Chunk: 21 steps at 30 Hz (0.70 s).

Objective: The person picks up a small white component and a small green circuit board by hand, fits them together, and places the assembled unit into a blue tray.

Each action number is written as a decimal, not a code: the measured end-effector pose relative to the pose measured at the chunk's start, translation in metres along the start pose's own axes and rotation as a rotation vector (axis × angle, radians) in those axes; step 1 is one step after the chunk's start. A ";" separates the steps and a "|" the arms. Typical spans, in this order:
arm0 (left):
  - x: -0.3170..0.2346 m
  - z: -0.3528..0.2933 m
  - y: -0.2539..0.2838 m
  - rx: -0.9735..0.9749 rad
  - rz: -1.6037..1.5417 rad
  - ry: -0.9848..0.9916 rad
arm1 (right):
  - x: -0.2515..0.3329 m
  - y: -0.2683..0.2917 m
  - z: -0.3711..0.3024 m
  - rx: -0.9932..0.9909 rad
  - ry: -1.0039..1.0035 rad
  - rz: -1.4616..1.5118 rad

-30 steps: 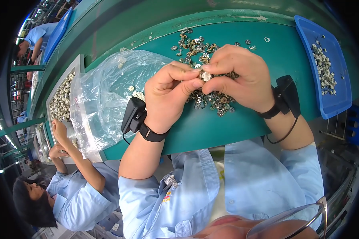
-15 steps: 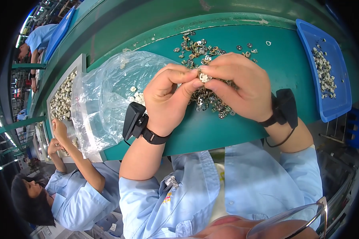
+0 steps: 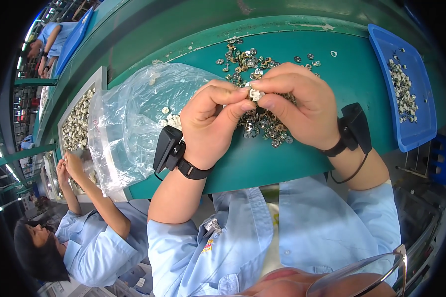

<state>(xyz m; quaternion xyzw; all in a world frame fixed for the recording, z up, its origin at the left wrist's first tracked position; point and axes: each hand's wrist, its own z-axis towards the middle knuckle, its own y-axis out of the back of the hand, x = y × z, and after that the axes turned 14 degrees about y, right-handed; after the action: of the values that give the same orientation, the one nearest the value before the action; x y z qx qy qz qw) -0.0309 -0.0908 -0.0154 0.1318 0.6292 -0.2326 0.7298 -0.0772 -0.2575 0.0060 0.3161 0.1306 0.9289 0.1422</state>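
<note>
A small white part point(image 3: 255, 94) with some metal on it sits between my two hands, above the green worktop. My left hand point(image 3: 210, 119) is closed, thumb and forefinger pinching its left side. From the other side my right hand point(image 3: 302, 106) pinches it between thumb and fingertips. Below and behind my fingers spreads a loose pile of small round metal pieces point(image 3: 262, 123), partly hidden by the hands. White parts point(image 3: 171, 120) lie by the clear plastic bag point(image 3: 134, 114), left of my left wrist.
At the right edge stands a blue tray point(image 3: 401, 136) with mixed small parts. A pale-framed tray point(image 3: 77, 121) of white parts lies to the left, where a co-worker point(image 3: 94, 237) handles something small. A green ledge point(image 3: 282, 24) borders the worktop's far side.
My right fingers have drawn slightly back to the right, leaving more of the white part showing. The co-worker on the left has raised one hand a little.
</note>
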 end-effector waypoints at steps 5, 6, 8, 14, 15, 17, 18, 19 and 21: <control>-0.001 -0.002 0.000 0.006 -0.026 -0.022 | 0.000 -0.001 -0.001 0.021 0.022 0.000; -0.001 -0.002 0.000 0.007 -0.026 -0.022 | 0.000 -0.001 -0.001 0.021 0.022 0.000; -0.002 -0.002 0.000 -0.024 0.059 -0.031 | -0.002 0.001 -0.001 0.061 0.102 -0.087; -0.010 -0.004 0.000 -0.115 0.334 -0.164 | -0.001 -0.004 0.002 0.090 0.285 -0.232; -0.011 -0.004 0.000 -0.133 0.362 -0.159 | 0.000 -0.004 0.002 0.112 0.282 -0.252; -0.011 -0.004 -0.001 -0.171 0.418 -0.147 | 0.001 -0.005 0.002 0.155 0.277 -0.291; -0.011 -0.004 0.000 -0.173 0.419 -0.148 | 0.000 -0.005 0.002 0.156 0.279 -0.290; -0.011 -0.004 0.000 -0.153 0.401 -0.089 | -0.002 -0.005 0.001 0.157 0.279 -0.294; -0.009 -0.002 0.001 -0.112 0.363 0.028 | -0.007 -0.005 -0.002 0.160 0.280 -0.302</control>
<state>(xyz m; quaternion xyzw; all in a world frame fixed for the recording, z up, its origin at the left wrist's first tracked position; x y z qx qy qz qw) -0.0334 -0.0871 -0.0066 0.2055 0.6172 -0.0596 0.7571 -0.0719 -0.2560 -0.0008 0.1714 0.2683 0.9185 0.2345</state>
